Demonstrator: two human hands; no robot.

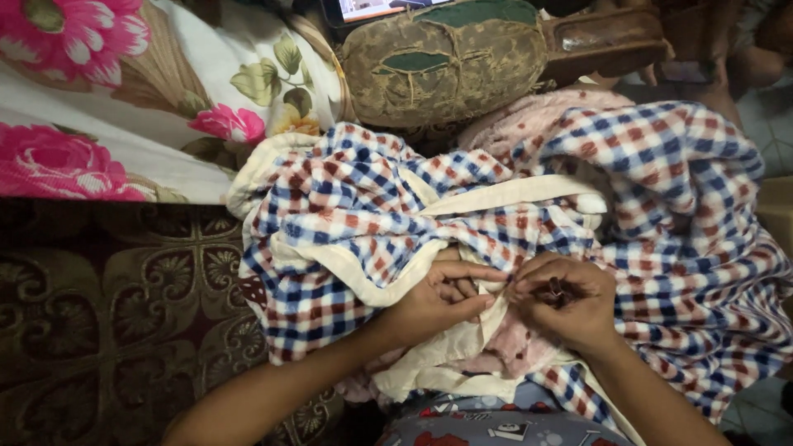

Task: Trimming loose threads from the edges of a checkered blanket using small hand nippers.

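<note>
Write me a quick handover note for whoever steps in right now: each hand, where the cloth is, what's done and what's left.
Left hand: fingers pinch the cream edge of the checked blanket.
Right hand: fingers closed on a small dark object, too small to identify.
The blanket lies bunched on the lap, with pink cloth under the hands.
Done: cannot tell.
Left: the work at the edge between the hands looks unfinished.

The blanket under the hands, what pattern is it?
The blanket is checked in red, blue and white with a cream edge, seen best in the head view.
</note>
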